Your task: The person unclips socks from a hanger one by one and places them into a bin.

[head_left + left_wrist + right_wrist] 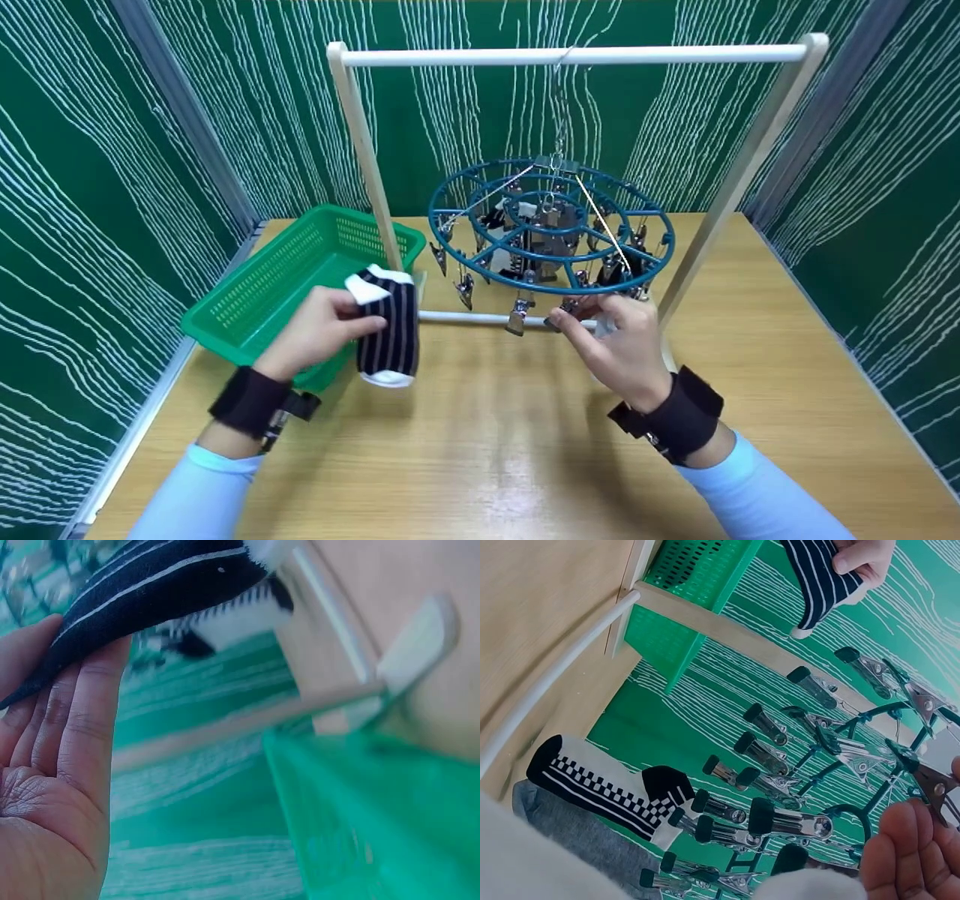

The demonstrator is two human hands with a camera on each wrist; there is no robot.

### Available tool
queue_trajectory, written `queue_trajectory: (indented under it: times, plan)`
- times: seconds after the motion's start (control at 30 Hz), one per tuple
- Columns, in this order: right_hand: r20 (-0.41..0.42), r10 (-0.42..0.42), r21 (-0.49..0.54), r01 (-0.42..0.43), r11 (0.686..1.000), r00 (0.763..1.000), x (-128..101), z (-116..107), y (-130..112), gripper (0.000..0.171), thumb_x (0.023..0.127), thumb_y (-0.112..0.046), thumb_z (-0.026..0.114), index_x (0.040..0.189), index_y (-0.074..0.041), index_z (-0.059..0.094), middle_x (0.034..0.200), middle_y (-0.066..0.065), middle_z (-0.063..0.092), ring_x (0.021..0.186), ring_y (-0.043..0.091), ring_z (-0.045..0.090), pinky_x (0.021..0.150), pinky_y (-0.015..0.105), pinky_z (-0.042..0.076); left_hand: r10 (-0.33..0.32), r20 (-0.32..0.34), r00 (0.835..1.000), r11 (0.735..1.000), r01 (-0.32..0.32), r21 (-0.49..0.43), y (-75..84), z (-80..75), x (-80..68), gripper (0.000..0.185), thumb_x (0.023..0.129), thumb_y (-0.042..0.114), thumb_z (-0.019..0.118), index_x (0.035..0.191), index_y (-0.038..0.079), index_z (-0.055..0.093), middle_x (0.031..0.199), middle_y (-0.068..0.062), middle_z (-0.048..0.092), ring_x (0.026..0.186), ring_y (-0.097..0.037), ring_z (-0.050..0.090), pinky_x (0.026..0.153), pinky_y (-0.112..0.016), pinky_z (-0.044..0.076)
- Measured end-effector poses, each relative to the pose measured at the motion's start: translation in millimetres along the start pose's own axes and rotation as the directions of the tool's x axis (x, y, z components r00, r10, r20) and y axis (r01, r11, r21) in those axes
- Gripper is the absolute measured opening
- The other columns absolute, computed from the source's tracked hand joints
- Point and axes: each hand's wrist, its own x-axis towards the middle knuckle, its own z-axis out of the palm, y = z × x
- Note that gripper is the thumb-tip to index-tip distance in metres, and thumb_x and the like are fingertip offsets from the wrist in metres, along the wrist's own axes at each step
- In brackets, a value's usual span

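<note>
Behind the left hand (pixel 319 330) sits a green basket (pixel 277 281) on the wooden table (pixel 480 450). That hand pinches a dark striped sock (pixel 388 326) between thumb and fingers, the sock hanging down from the grip. Right of it, the right hand (pixel 619 345) reaches up under the round blue clip hanger (pixel 551 225), fingertips curled around a metal clip (pixel 574 306) on its near rim.

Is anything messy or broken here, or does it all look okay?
Nothing looks broken or spilled. The left hand holds a striped sock up over the table, beside the green basket. The right hand reaches to a clip on the round blue hanger, which hangs level from the white rack.
</note>
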Motion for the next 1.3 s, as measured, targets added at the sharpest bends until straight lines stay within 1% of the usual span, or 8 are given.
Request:
queue_trajectory:
  times: [0.1, 0.23, 0.43, 0.67, 0.77, 0.9, 1.1, 1.3]
  plan:
    - [0.004, 0.000, -0.008, 0.000, 1.000, 1.000, -0.5, 0.6, -0.1, 0.014, 0.081, 0.004, 0.090, 0.083, 0.000, 0.076, 0.077, 0.008, 0.080, 0.068, 0.013, 0.074, 0.071, 0.014, 0.055, -0.019, -0.043, 0.999, 0.999, 0.021, 0.049, -1.1, -17.1, 1.2, 0.019, 0.099, 0.013, 0.079, 0.089, -0.002, 0.079, 0.093, -0.013, 0.082, 0.081, -0.011, 0.070, 0.069, -0.018, 0.058]
    - [0.017, 0.012, -0.018, -0.012, 1.000, 1.000, -1.7, 1.1, -0.4, 0.014, 0.081, 0.002, 0.090, 0.084, 0.001, 0.076, 0.080, 0.010, 0.080, 0.069, 0.016, 0.074, 0.073, 0.013, 0.055, -0.043, -0.092, 0.995, 0.994, 0.052, 0.097, -3.3, -37.4, 4.2, 0.039, 0.100, 0.017, 0.080, 0.067, 0.010, 0.061, 0.079, -0.001, 0.073, 0.070, -0.011, 0.058, 0.059, -0.021, 0.047]
    - [0.030, 0.030, -0.010, -0.030, 0.999, 0.999, -1.6, 1.7, -1.5, 0.015, 0.082, 0.001, 0.090, 0.089, 0.004, 0.078, 0.085, 0.012, 0.082, 0.074, 0.014, 0.075, 0.078, 0.008, 0.053, -0.040, -0.150, 0.988, 0.994, 0.055, 0.097, -2.8, -63.7, 10.3, 0.029, 0.101, 0.018, 0.078, 0.076, 0.004, 0.071, 0.093, -0.006, 0.080, 0.078, -0.004, 0.064, 0.068, -0.017, 0.056]
    - [0.033, 0.021, -0.021, -0.020, 1.000, 0.999, -1.8, 1.7, -1.7, 0.014, 0.082, 0.000, 0.090, 0.089, 0.002, 0.078, 0.084, 0.012, 0.081, 0.072, 0.019, 0.075, 0.074, 0.011, 0.052, -0.097, -0.172, 0.980, 0.968, 0.133, 0.213, -10.4, -89.0, 21.5, 0.036, 0.103, 0.022, 0.076, 0.073, 0.006, 0.064, 0.087, -0.002, 0.074, 0.079, -0.011, 0.060, 0.063, -0.019, 0.050]
    - [0.026, 0.012, -0.028, -0.011, 1.000, 1.000, -2.1, 2.0, -2.1, 0.014, 0.081, 0.001, 0.090, 0.088, 0.001, 0.078, 0.082, 0.012, 0.081, 0.069, 0.022, 0.074, 0.069, 0.013, 0.049, -0.096, -0.182, 0.979, 0.956, 0.142, 0.257, -16.9, -96.4, 26.9, 0.041, 0.103, 0.021, 0.076, 0.068, 0.012, 0.055, 0.077, 0.002, 0.063, 0.074, -0.015, 0.054, 0.059, -0.022, 0.044]
    - [0.014, -0.008, -0.021, 0.009, 1.000, 1.000, -2.9, 2.0, -1.1, 0.014, 0.080, 0.003, 0.090, 0.087, 0.001, 0.078, 0.082, 0.012, 0.081, 0.068, 0.022, 0.074, 0.073, 0.011, 0.050, -0.062, -0.192, 0.979, 0.939, 0.122, 0.322, -25.7, -100.7, 33.1, 0.048, 0.104, 0.018, 0.074, 0.066, 0.015, 0.043, 0.071, 0.003, 0.049, 0.069, -0.016, 0.048, 0.056, -0.024, 0.039]
    - [0.002, -0.033, 0.000, 0.033, 0.999, 0.999, -2.5, 1.4, 0.5, 0.016, 0.079, 0.006, 0.090, 0.087, 0.002, 0.077, 0.084, 0.011, 0.081, 0.070, 0.018, 0.076, 0.080, 0.009, 0.054, -0.082, -0.183, 0.980, 0.925, 0.143, 0.352, -36.4, -103.1, 40.6, 0.042, 0.106, 0.014, 0.070, 0.071, 0.013, 0.048, 0.083, -0.005, 0.065, 0.073, -0.016, 0.057, 0.058, -0.021, 0.046]
    - [0.008, -0.045, 0.012, 0.045, 0.999, 0.999, -1.1, 1.2, 1.0, 0.016, 0.079, 0.006, 0.090, 0.088, 0.002, 0.077, 0.085, 0.012, 0.081, 0.070, 0.020, 0.076, 0.081, 0.009, 0.056, -0.120, -0.168, 0.979, 0.908, 0.176, 0.380, -46.7, -108.9, 49.5, 0.045, 0.106, 0.014, 0.070, 0.070, 0.014, 0.045, 0.082, -0.006, 0.064, 0.075, -0.020, 0.058, 0.060, -0.024, 0.046]
